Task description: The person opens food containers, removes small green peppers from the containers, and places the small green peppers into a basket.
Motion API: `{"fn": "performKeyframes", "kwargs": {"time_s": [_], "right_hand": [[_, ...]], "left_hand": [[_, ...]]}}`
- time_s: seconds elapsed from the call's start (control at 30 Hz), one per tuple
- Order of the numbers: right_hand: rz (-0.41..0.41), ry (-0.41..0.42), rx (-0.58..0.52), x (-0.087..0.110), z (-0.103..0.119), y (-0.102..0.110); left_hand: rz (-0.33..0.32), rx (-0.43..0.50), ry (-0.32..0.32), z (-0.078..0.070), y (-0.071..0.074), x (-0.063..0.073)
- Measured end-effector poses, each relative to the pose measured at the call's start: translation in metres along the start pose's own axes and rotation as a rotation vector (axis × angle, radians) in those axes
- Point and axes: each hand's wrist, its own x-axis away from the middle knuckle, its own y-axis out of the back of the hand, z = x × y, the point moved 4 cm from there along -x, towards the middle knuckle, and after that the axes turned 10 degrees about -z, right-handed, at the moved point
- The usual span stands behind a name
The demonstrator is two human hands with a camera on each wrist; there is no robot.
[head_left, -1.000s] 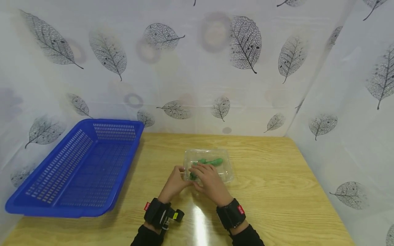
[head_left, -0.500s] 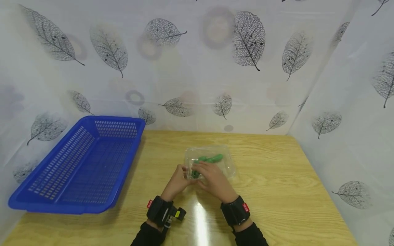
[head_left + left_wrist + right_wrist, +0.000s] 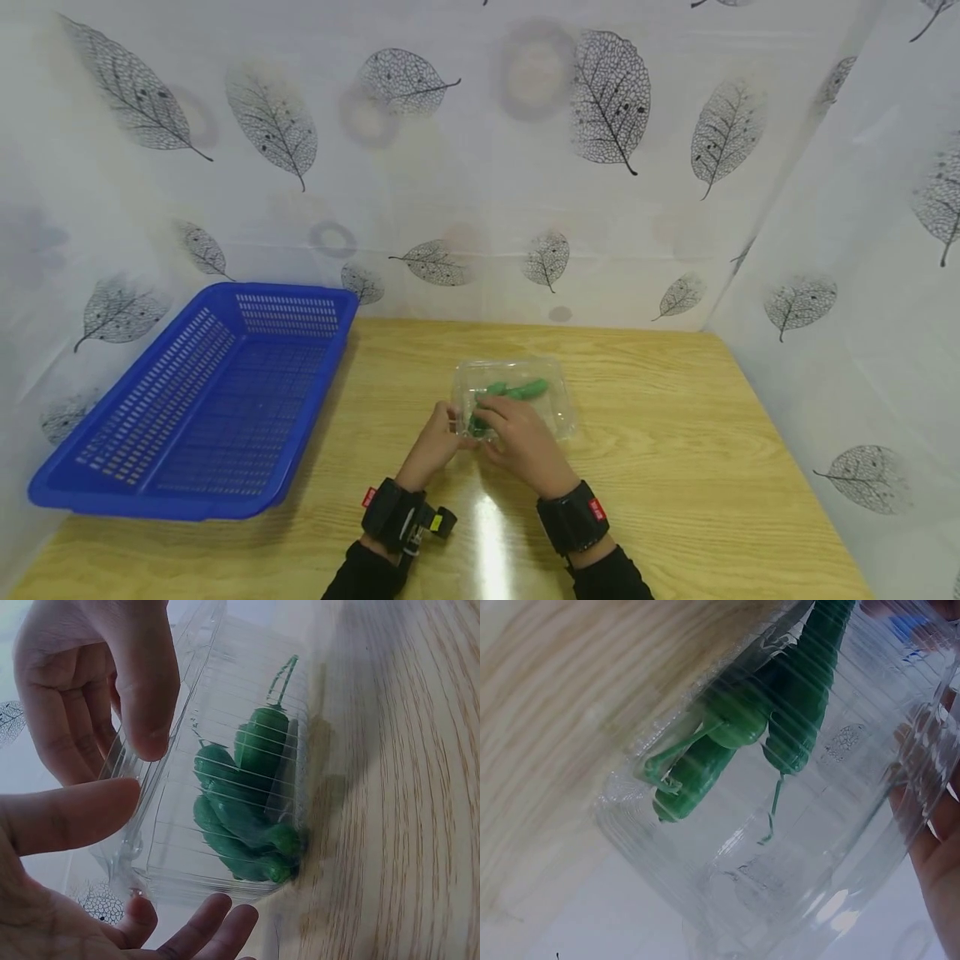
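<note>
A clear plastic clamshell box [image 3: 558, 417] stands on the table with several green cucumber-like vegetables [image 3: 240, 795] inside, some with thin curly stems. My left hand [image 3: 437, 442] grips the box at its near left corner. In the left wrist view its thumb [image 3: 75, 817] lies at the rim and its other fingers reach toward the lower front edge. My right hand [image 3: 521, 442] bends over the near side, its thumb [image 3: 146, 705] pressed against the rim close to the left thumb. Through the box wall in the right wrist view, the vegetables lie crossed over each other.
A large blue slotted basket [image 3: 311, 425] stands at the left of the wooden table [image 3: 660, 467]. White curtains [image 3: 465, 183] with a leaf print hang behind and at both sides. A black strap with a small camera [image 3: 393, 512] is on my left wrist.
The head view has shifted slightly. Both hands stay at the box's near left corner, and the right fingers look a little closer together than before.
</note>
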Motion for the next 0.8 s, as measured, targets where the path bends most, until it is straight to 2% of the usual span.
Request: {"fn": "performKeyframes", "kwargs": {"time_s": [0.37,0.8], "right_hand": [[-0.008,0.038,0.044,0.0002,0.0027,0.0005],[-0.049,0.057,0.044,0.0012,0.0025,-0.0035]], "left_hand": [[-0.018,-0.027,0.028,0.0010,-0.0009,-0.0005],[0.007,-0.044,0.005,0.0028,0.0013,-0.0013]]}}
